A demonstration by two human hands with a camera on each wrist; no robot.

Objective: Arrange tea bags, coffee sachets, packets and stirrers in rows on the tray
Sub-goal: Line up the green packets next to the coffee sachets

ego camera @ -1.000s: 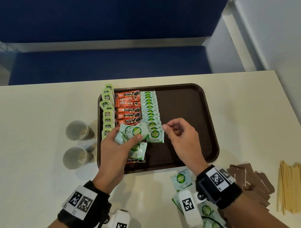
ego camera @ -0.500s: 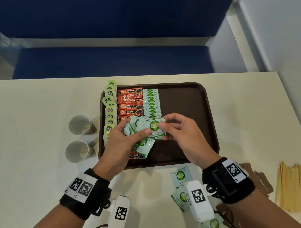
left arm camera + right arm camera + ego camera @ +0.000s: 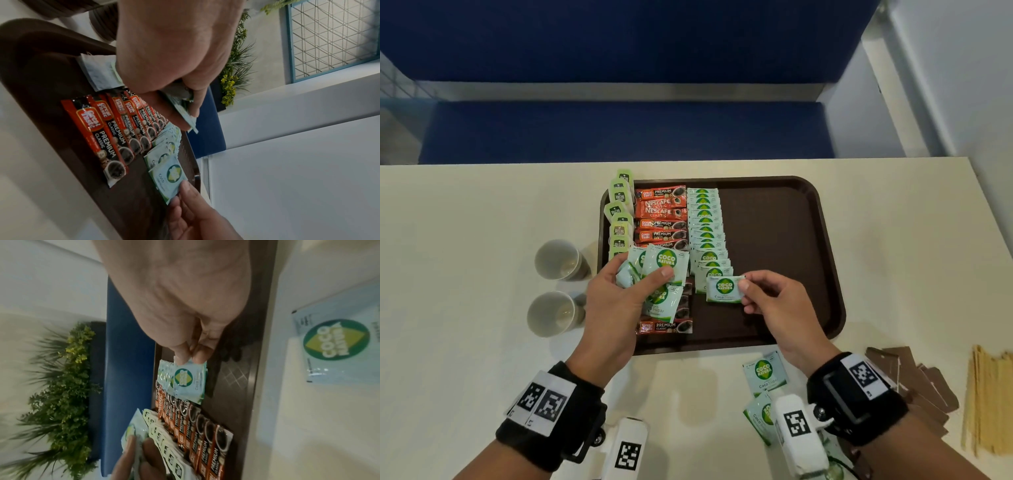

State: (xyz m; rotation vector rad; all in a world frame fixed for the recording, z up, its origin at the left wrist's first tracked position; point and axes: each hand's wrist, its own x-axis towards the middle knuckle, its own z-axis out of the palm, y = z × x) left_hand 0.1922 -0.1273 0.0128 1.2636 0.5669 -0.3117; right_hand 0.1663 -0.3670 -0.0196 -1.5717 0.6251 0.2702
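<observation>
Pinching one pale green Coco Natura sugar packet by its right edge between thumb and fingertip, my right hand holds it just at the near end of the overlapped sugar row on the dark brown plastic tray, while my left hand is clamped on a loose fan of spare sugar packets above the red coffee sachet row. The risk I see is the thin, slick film sliding: if I set this packet down crooked or drag it, I judge it could nudge the shingled row out of line, and the fan in my left hand looks loosely stacked, so a relaxed thumb might spill packets onto the sachets below. The held packet looks flat, glossy and light, with a round green and yellow logo, slightly tilted against the row. Green-tagged tea bags line the tray's left rim. Off the tray, more sugar packets, brown paper packets and pale wooden stirrers lie on the cream table, unplaced; two white paper cups stand left of the tray.
</observation>
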